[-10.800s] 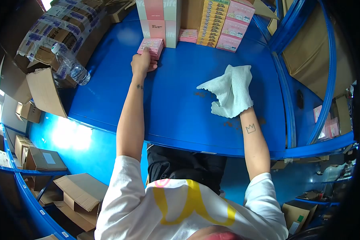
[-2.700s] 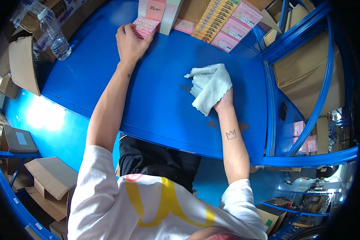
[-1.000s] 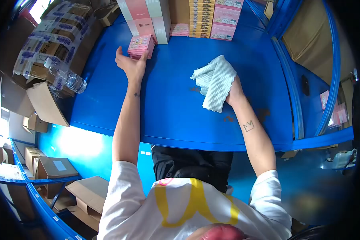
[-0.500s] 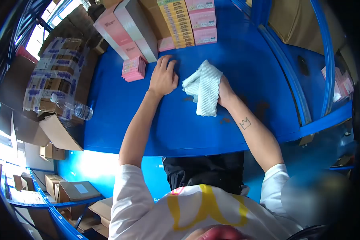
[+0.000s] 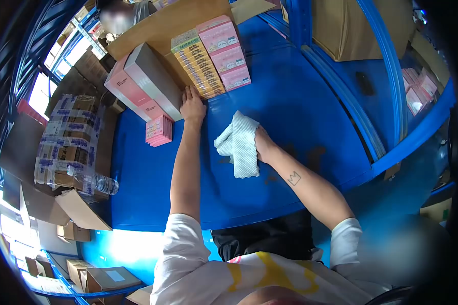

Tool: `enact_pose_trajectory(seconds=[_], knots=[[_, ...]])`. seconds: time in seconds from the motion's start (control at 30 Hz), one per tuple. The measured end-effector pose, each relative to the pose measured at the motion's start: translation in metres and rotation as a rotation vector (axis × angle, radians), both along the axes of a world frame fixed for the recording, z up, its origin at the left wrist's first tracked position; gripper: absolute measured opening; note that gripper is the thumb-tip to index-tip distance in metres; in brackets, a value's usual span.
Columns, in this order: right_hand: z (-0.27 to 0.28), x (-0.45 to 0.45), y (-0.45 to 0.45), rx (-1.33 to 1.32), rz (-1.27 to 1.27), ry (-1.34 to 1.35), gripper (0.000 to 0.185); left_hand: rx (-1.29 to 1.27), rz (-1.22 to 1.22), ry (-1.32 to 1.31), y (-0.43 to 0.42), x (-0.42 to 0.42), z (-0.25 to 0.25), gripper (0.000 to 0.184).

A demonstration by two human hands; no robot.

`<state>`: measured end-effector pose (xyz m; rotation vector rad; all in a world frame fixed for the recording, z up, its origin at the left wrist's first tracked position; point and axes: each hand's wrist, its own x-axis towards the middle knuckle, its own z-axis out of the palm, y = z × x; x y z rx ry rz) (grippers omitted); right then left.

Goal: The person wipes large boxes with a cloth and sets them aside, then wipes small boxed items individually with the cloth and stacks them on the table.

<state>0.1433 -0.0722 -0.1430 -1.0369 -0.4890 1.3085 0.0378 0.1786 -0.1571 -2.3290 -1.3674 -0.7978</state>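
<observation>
My right hand [image 5: 262, 144] grips a folded pale blue-white cloth [image 5: 246, 147] with a scalloped edge, over the blue table [image 5: 300, 127]. My left hand [image 5: 193, 105] reaches forward into the gap between a tall silver-grey box [image 5: 155, 76] and a stack of yellow boxes [image 5: 197, 66]. Its fingers stretch out and cover the low spot there; whatever lies under them is hidden. Against the yellow stack stand larger pink boxes [image 5: 231, 58], piled up. Left of my left hand, a small pile of pink packets [image 5: 159, 131] sits before tall pink boxes [image 5: 132, 84].
Behind the stacks stands an open cardboard flap [image 5: 183, 20], and a person [image 5: 140, 12] is partly visible beyond it. A taped carton [image 5: 68, 137] and a plastic bottle [image 5: 99, 183] are at left. Blue shelf posts [image 5: 341, 91] border the right. Brownish smudges [image 5: 315, 156] mark the table.
My left hand has reached farther forward, into the gap beside the yellow stack. My right hand still grips the cloth. The camera view has tilted up, bringing the person behind into sight.
</observation>
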Motion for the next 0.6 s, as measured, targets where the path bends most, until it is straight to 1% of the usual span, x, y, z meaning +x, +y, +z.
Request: enact_pose_trajectory(seconds=[0.1, 0.13, 0.3, 0.47, 0.6], knots=[[0.006, -0.003, -0.003, -0.041, -0.043, -0.027, 0.054, -0.288, 0.063, 0.105, -0.002, 0.002, 0.014, 0.048], [0.005, -0.003, -0.003, -0.040, -0.041, -0.025, 0.054, -0.287, 0.065, 0.106, -0.003, 0.002, 0.015, 0.048], [-0.003, -0.001, -0.001, -0.015, -0.008, 0.022, 0.054, -0.247, 0.090, 0.089, -0.012, -0.003, 0.013, 0.042], [0.001, 0.003, -0.002, 0.014, 0.022, -0.016, 0.052, -0.172, 0.061, -0.044, -0.024, -0.009, 0.005, 0.033], [0.023, 0.004, -0.010, -0.003, 0.069, -0.038, 0.050, 0.115, 0.032, -0.051, -0.044, -0.015, 0.008, 0.023]])
